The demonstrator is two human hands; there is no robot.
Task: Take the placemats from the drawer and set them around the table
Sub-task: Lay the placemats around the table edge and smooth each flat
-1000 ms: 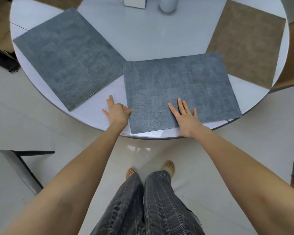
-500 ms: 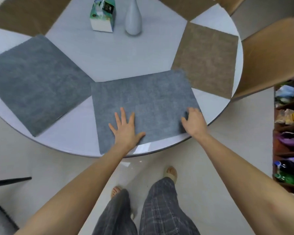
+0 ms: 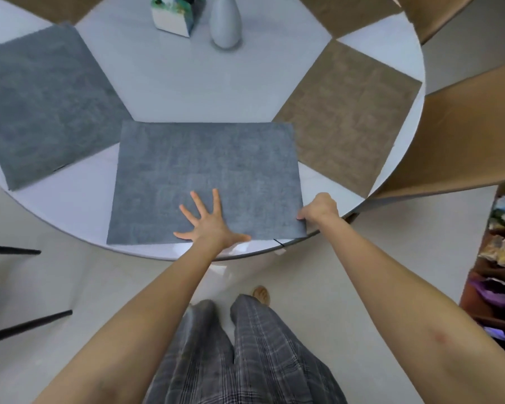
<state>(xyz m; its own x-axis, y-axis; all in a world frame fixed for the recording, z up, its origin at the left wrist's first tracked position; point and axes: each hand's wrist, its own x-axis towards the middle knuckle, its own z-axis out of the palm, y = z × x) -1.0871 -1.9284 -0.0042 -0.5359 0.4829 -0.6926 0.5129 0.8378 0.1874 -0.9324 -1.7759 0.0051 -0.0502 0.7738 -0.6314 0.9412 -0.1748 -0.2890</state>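
Left hand (image 3: 209, 224) splayed flat on the grey placemat (image 3: 207, 182), right hand (image 3: 318, 209) pinching its four-o'clock corner, long axis nine-to-three.

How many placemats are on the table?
5 in view: near grey placemat, left grey, right brown, brown corners top left and top right. More may lie beyond the frame.
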